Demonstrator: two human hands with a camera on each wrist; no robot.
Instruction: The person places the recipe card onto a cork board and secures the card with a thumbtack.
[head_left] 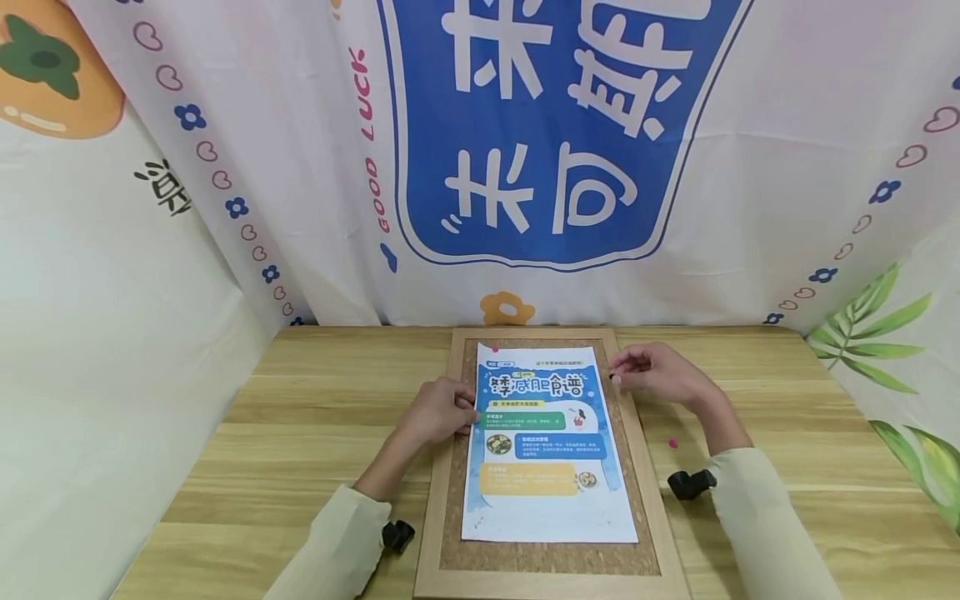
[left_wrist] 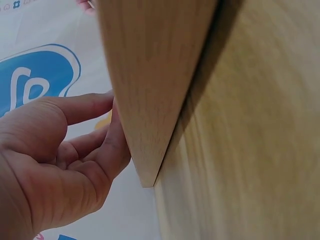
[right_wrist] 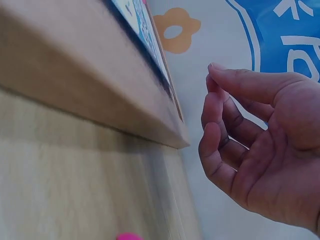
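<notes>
A printed paper sheet [head_left: 551, 517] with blue, green and yellow blocks lies on a wood-framed cork board [head_left: 480, 557]. A pink pushpin [head_left: 495, 349] sits at its top left corner. At the sheet's left edge, my left hand [head_left: 444, 408] pinches the paper with thumb and forefinger; the board's frame [left_wrist: 155, 75] hides the fingertips in the left wrist view. Beside the top right edge, my right hand [head_left: 655, 372] brings thumb and forefinger together around a tiny dark thing, seemingly a pushpin [head_left: 612, 377]. In the right wrist view those fingertips [right_wrist: 215, 70] meet above the frame's level.
Right of the board, another pink pushpin [head_left: 672, 443] lies on the wooden table [head_left: 315, 400]. A printed curtain [head_left: 330, 275] hangs behind the table's far edge. Small black devices [head_left: 397, 536] are strapped at both sleeves.
</notes>
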